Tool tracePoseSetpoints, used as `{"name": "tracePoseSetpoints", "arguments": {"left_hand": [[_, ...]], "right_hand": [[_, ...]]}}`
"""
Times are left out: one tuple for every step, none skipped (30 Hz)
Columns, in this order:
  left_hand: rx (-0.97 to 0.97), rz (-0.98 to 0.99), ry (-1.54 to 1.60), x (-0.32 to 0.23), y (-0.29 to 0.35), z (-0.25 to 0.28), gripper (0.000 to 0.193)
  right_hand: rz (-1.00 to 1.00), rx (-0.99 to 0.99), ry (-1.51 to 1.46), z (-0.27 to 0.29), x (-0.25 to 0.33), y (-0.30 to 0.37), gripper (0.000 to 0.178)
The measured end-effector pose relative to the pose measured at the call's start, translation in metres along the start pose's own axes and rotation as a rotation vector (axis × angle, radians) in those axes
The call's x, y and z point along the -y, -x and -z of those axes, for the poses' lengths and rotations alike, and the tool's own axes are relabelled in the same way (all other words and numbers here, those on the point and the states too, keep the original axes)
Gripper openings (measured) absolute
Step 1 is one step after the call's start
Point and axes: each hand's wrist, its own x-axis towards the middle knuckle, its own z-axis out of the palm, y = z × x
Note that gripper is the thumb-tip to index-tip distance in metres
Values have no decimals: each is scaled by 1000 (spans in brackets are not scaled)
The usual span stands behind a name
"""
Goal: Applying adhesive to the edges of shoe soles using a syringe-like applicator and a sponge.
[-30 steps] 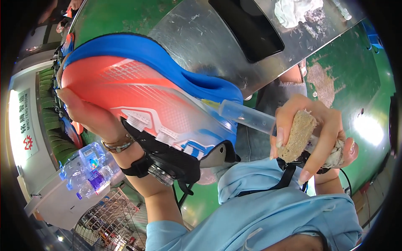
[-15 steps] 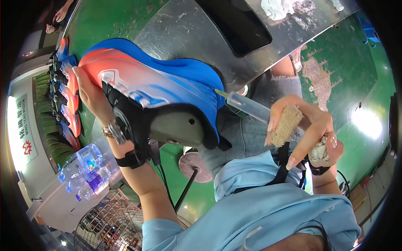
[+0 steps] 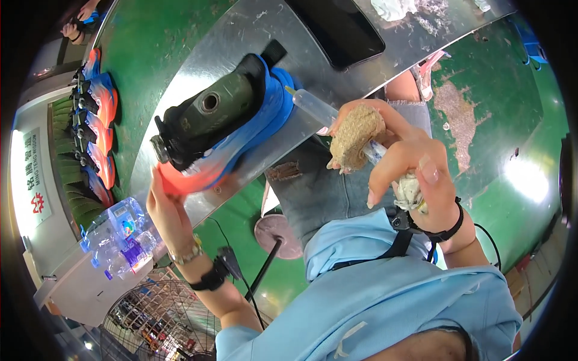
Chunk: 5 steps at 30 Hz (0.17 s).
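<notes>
A running shoe (image 3: 232,155), blue at the heel and red-orange at the toe, has a dark green shoe last (image 3: 205,114) inside it, with the last's round hole facing up. My left hand (image 3: 165,210) grips the shoe by its toe, fingers along the side. Several things are in my right hand (image 3: 415,153): a clear syringe (image 3: 314,108) with a yellow tip, a rough tan block (image 3: 355,135), and a crumpled white wad (image 3: 409,191) under the curled fingers. The syringe tip points at the blue heel, very close to it; whether they touch I cannot tell.
The metal tabletop (image 3: 253,30) holds a black phone (image 3: 337,30) and a white crumpled cloth (image 3: 391,7) among scraps. At left stand a row of similar shoes (image 3: 102,132) and plastic bottles (image 3: 123,237). A wire fan guard (image 3: 159,319) is below. Another person's hands (image 3: 75,27) show at far left.
The shoe has been turned so the last's top faces up, and its toe has come lower. My left hand has moved down with it. My right hand has moved left, bringing the syringe along.
</notes>
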Motion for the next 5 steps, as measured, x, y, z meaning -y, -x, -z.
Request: {"name": "tracePoseSetpoints", "arguments": {"left_hand": [[23, 29, 38, 3, 16, 4, 34], [-16, 41, 12, 5, 30, 7, 34], [50, 118, 63, 7, 44, 12, 33], [135, 187, 138, 9, 55, 15, 32], [108, 196, 120, 12, 65, 17, 32]], "right_hand": [[3, -9, -8, -1, 0, 1, 39], [2, -9, -12, -1, 0, 2, 39], [2, -10, -17, -2, 0, 3, 40], [-16, -10, 12, -2, 2, 3, 40], [-20, -2, 11, -4, 2, 4, 40]]}}
